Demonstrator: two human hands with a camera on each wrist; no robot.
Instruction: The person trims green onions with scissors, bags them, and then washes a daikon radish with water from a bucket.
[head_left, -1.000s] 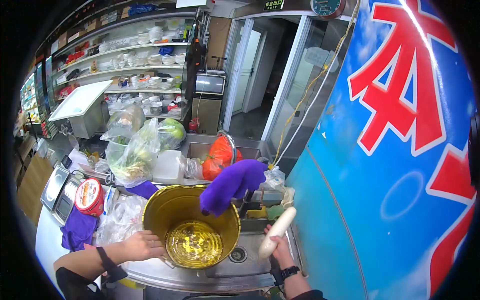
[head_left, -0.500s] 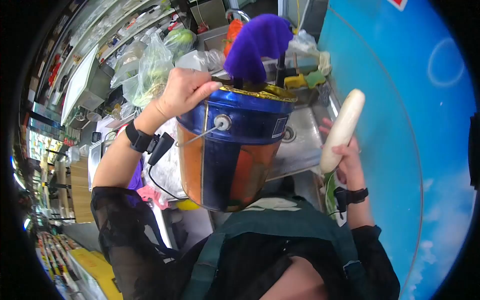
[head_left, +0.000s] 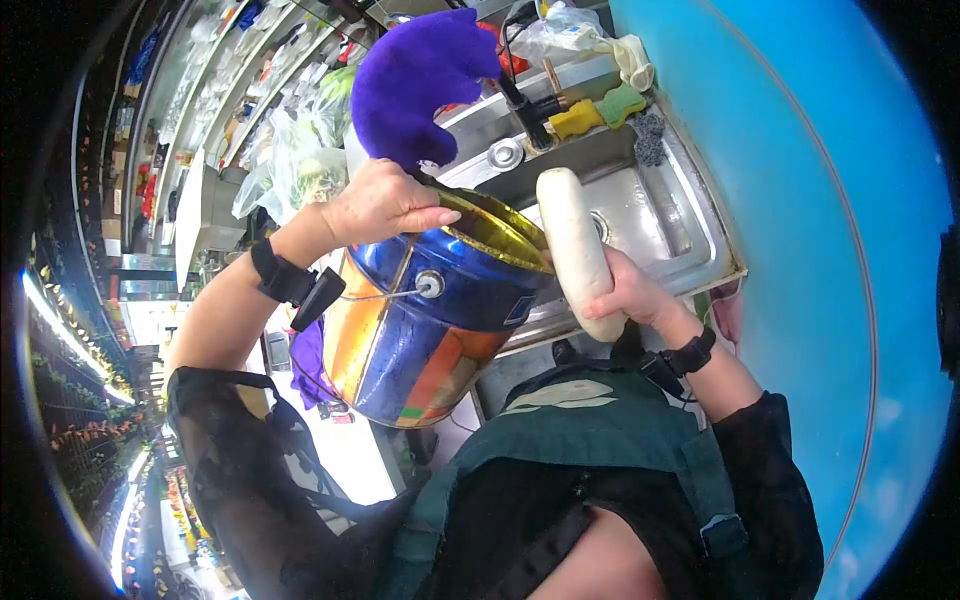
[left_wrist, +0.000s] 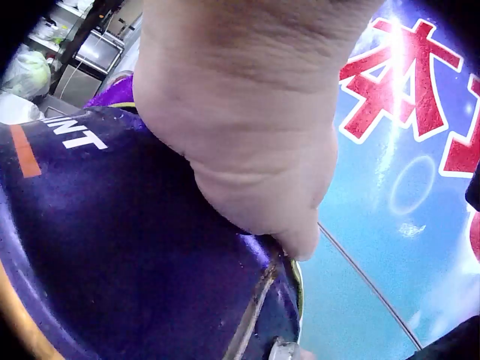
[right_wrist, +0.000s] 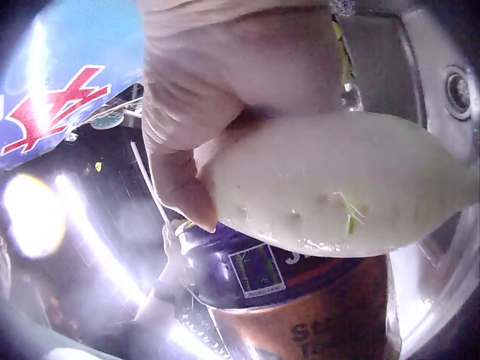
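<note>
In the head view, my left hand [head_left: 385,205] grips the rim of a blue and orange metal bucket [head_left: 430,335], thumb along the edge. The bucket leans with its mouth towards the sink; its inside is gold, and little of it shows. My right hand [head_left: 640,290] holds a white radish [head_left: 575,240] by its lower end, close beside the bucket's mouth. The right wrist view shows the radish [right_wrist: 322,184] in front of the bucket [right_wrist: 300,307], a small green sprout on its skin. From the left wrist, the hand [left_wrist: 247,127] hides part of the rim.
Beyond the bucket a purple cloth [head_left: 410,85] hangs over the tap. A steel sink [head_left: 720,250] lies to the right, with yellow and green sponges [head_left: 600,112] and a grey scourer [head_left: 648,138] at its back. A blue panel [head_left: 780,300] borders the right side; bagged vegetables [head_left: 300,165] lie back left.
The bucket, earlier seen from above on the sink, now leans near the body. My left hand has moved onto its upper rim. The radish has come left, towards the bucket. The head view has tilted down.
</note>
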